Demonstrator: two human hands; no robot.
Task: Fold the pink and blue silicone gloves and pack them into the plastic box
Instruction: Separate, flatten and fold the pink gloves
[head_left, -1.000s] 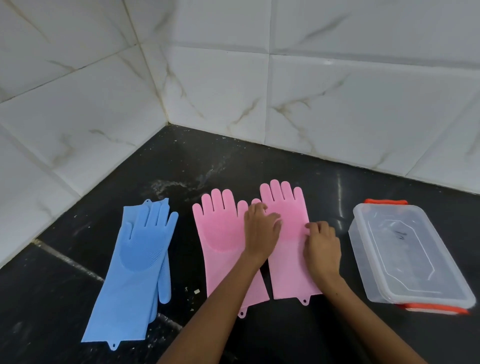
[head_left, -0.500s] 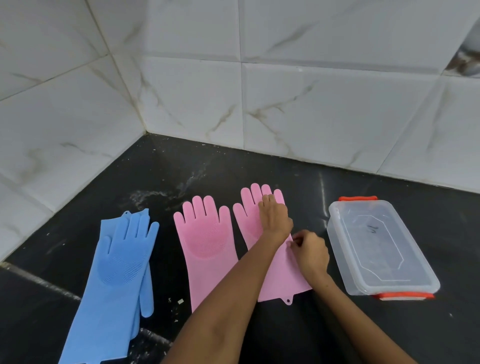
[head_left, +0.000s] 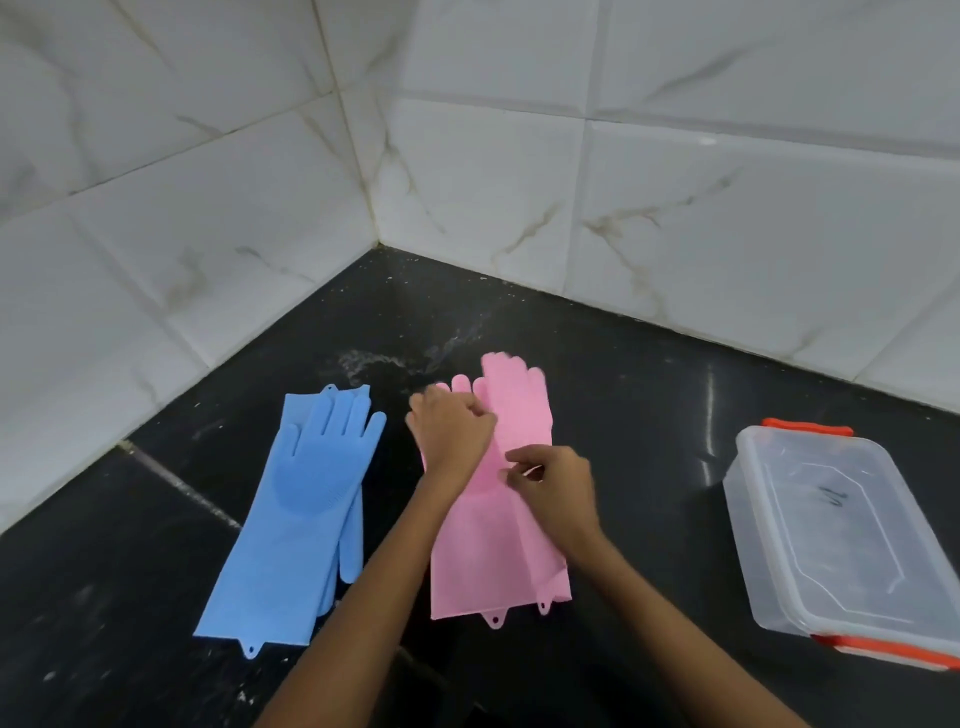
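Lying under both hands (head_left: 452, 431): pink gloves (head_left: 498, 551)

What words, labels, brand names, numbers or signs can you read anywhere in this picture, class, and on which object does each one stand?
Nothing here reads as text.
Plastic box: a small dark mark on its clear lid, too small and blurred to read as a letter or number.
Pink gloves: no print visible.
Blue gloves: no print visible.
Wall tiles and black counter: only veining and specks, no writing.
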